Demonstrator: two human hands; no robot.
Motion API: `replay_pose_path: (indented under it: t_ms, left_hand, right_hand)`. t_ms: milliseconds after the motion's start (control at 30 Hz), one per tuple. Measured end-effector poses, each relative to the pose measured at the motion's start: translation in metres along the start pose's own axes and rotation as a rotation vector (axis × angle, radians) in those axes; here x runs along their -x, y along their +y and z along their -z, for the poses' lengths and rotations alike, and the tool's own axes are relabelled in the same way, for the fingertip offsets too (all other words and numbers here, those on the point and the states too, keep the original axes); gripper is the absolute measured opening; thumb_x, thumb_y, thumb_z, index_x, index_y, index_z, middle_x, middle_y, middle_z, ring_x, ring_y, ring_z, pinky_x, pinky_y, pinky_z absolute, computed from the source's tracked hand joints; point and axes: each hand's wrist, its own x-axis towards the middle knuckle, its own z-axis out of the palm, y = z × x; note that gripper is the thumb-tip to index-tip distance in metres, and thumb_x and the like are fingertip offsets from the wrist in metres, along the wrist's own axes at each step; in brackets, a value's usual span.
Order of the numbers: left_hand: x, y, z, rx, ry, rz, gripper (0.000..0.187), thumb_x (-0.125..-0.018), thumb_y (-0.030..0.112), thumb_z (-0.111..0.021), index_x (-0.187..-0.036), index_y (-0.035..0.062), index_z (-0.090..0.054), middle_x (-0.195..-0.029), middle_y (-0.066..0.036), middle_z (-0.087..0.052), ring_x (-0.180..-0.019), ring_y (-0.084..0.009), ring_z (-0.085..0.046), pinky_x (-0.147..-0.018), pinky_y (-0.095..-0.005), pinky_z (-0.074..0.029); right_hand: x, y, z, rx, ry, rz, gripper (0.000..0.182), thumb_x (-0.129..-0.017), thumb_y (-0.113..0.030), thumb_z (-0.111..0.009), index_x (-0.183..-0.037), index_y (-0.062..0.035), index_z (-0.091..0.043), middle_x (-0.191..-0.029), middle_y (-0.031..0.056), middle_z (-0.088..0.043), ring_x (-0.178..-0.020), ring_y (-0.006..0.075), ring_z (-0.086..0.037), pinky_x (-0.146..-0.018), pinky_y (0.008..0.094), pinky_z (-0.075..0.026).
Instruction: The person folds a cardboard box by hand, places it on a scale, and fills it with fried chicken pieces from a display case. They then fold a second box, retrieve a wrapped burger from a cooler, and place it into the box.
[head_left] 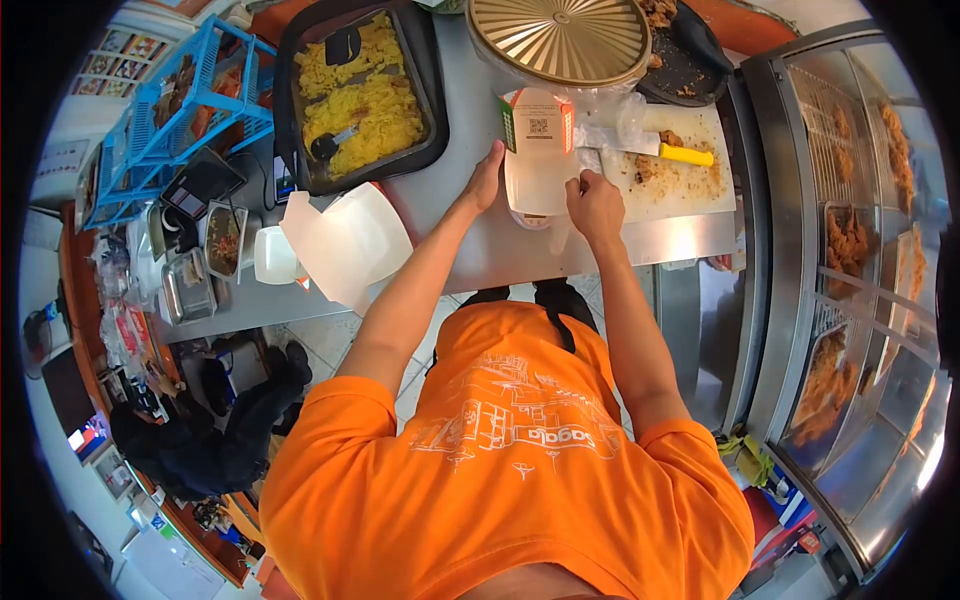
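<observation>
A white paper box [535, 182] with an orange and green printed top stands on the metal counter in front of me. My left hand [485, 178] is at its left side, with fingers stretched out along the edge. At its right side, my right hand [597, 205] is closed, fingers pinched together; what they hold, if anything, is hidden. Just beyond that hand, a knife with a yellow handle [686, 154] and a clear plastic bag [630, 122] lie on the crumb-covered cutting board [690, 200].
A black tray of yellow rice [370, 130] sits at the back left, near an open white box [370, 235] and a blue rack [160, 130]. A gold lid [560, 35] is at the back. Right stands a glass cabinet with fried chicken [845, 240]. Another person [215, 430] is at lower left.
</observation>
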Motion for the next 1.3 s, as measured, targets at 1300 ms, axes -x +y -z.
replay_pose_path:
  t_ms: [1300]
  left_hand:
    - [0.061, 0.017, -0.003, -0.034, 0.298, -0.276, 0.078, -0.097, 0.045, -0.052, -0.150, -0.0012, -0.018, -0.137, -0.021, -0.045, -0.128, -0.0264, -0.043, -0.109, -0.0367, -0.032]
  right_hand:
    - [0.054, 0.074, -0.008, -0.175, -0.236, -0.224, 0.052, -0.080, -0.049, -0.070, -0.071, 0.0013, -0.068, -0.066, 0.0236, -0.064, -0.066, 0.0378, -0.065, -0.065, 0.0448, -0.050]
